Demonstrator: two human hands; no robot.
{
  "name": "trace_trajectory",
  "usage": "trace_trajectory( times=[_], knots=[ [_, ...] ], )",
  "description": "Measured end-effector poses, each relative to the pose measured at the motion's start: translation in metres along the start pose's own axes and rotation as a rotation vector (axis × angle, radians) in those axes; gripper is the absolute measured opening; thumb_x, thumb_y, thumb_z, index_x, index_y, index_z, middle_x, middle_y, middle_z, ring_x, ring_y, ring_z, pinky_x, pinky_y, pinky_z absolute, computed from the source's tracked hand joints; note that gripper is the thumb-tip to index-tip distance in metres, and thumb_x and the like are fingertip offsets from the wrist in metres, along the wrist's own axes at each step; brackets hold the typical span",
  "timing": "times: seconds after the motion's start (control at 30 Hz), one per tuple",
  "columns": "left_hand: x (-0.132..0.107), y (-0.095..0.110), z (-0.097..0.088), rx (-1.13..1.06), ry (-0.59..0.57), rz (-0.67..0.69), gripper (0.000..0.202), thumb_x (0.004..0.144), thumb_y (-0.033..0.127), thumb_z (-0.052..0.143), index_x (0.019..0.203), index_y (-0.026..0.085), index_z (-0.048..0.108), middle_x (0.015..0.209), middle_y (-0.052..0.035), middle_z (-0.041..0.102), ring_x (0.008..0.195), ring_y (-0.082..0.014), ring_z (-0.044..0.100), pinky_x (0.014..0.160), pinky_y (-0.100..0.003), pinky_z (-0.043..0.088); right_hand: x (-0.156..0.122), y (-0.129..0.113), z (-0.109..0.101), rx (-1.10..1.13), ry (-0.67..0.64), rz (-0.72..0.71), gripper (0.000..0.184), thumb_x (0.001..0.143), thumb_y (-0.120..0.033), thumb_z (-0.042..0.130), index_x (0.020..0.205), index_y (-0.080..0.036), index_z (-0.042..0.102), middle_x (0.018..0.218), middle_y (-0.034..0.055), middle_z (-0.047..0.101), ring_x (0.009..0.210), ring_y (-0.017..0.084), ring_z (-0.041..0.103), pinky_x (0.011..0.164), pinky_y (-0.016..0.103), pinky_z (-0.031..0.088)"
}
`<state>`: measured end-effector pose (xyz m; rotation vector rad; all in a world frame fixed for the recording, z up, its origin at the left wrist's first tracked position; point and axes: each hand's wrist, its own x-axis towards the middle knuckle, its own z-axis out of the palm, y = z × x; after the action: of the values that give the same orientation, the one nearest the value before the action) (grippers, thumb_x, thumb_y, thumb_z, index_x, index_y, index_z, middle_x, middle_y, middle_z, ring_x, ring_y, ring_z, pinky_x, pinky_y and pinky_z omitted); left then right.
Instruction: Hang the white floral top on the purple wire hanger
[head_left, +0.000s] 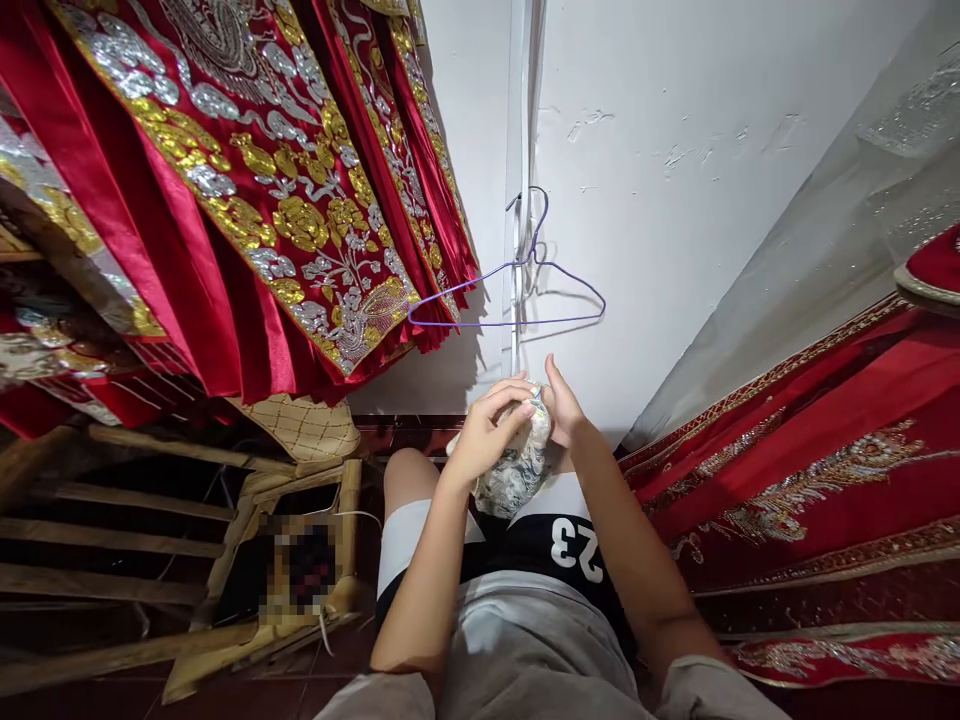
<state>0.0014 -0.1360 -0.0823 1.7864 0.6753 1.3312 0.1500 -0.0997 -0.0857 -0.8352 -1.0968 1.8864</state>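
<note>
A bunched, light patterned cloth (517,480) with grey-green markings hangs over my lap, between my knees. My left hand (491,430) pinches its upper end, thumb on top and fingers curled around it. On the other side, my right hand (564,408) has its fingers against the same gathered end, partly hidden behind it, while its thumb points up and away. A small pale blue bit shows at the cloth's top between both hands. Above them, a purple wire hanger (506,324) hangs bare in front of the wall.
Red garments (300,180) with gold and silver embroidery hang at the left. More red embroidered fabric (825,480) fills the right, below clear plastic sheeting (810,240). A bamboo chair (349,510) stands at lower left, with a blurred patch over it. Behind is a white wall (637,120).
</note>
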Motion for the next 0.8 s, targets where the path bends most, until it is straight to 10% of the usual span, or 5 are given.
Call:
trace_trajectory(
  times=[0.23,0.33,0.5,0.63,0.8],
  knots=[
    [0.012,0.000,-0.037,0.003,-0.149,0.059,0.074,0.095,0.061,0.056,0.156,0.028,0.030,0.158,-0.0136,0.041,0.145,-0.0315,0.042,0.118,-0.046,0.039,-0.011,-0.041,0.014,-0.154,-0.248,0.146,0.027,0.072,-0.030,0.082,0.088,-0.017,0.066,0.074,0.0012,0.068,0.065,0.015,0.064,0.063,0.025,0.053],
    [0.014,-0.014,-0.054,0.019,-0.336,-0.143,0.060,0.098,0.065,0.045,0.139,0.022,0.051,0.127,-0.0114,0.065,0.118,-0.0300,0.061,0.098,-0.042,0.051,-0.010,-0.071,0.004,-0.489,-0.234,-0.046,0.024,0.062,-0.020,0.079,0.082,-0.016,0.067,0.079,0.0022,0.070,0.072,0.018,0.066,0.069,0.029,0.053],
    [0.011,-0.022,-0.079,0.659,-0.595,-0.311,0.052,0.094,0.065,0.047,0.091,0.017,0.065,0.080,-0.0047,0.068,0.075,-0.0232,0.062,0.068,-0.031,0.045,0.031,-0.097,-0.034,-0.922,0.382,-0.703,0.029,0.068,-0.015,0.060,0.095,-0.015,0.070,0.096,0.0063,0.072,0.092,0.022,0.065,0.092,0.037,0.050],
    [0.014,0.000,-0.098,1.094,-0.646,-0.326,0.049,0.098,0.059,0.040,0.087,0.019,0.066,0.074,-0.0080,0.069,0.067,-0.0259,0.064,0.061,-0.032,0.038,0.064,-0.074,-0.067,-0.938,0.440,-0.568,0.056,0.074,-0.017,0.054,0.129,-0.015,0.065,0.133,0.0130,0.067,0.114,0.027,0.062,0.106,0.043,0.045],
    [0.021,0.022,-0.123,1.423,-0.674,-0.383,0.041,0.099,0.045,0.042,0.083,0.019,0.069,0.087,-0.0147,0.075,0.087,-0.0340,0.071,0.077,-0.040,0.046,0.051,-0.041,-0.085,-1.025,0.341,-0.569,0.045,0.073,-0.014,0.049,0.109,-0.019,0.075,0.115,0.0068,0.075,0.103,0.025,0.066,0.093,0.035,0.049]
  ],
)
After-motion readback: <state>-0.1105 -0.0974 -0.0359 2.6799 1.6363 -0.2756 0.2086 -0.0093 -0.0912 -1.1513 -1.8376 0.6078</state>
